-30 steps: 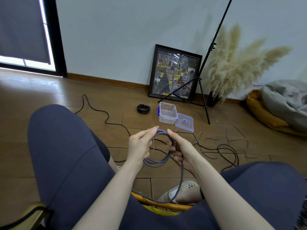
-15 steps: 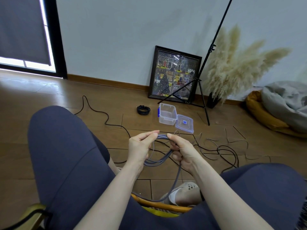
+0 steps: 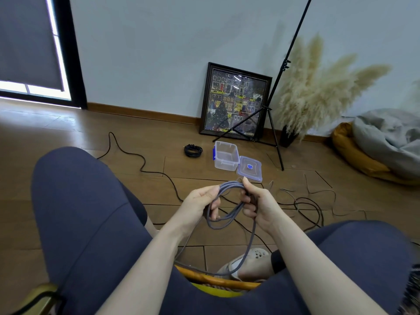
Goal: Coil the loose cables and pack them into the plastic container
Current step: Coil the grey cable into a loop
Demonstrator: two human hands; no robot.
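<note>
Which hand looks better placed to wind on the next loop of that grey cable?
Probably the right hand: the grey braided cable trails loose below it, while the left hand grips the finished loops.

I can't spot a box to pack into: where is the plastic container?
In the head view, the plastic container stands open on the floor beyond the hands, with its lid touching its right side and a coiled black cable to its left.

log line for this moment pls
step: coiling | hands: left and right grip grey cable | container: open, empty
</note>
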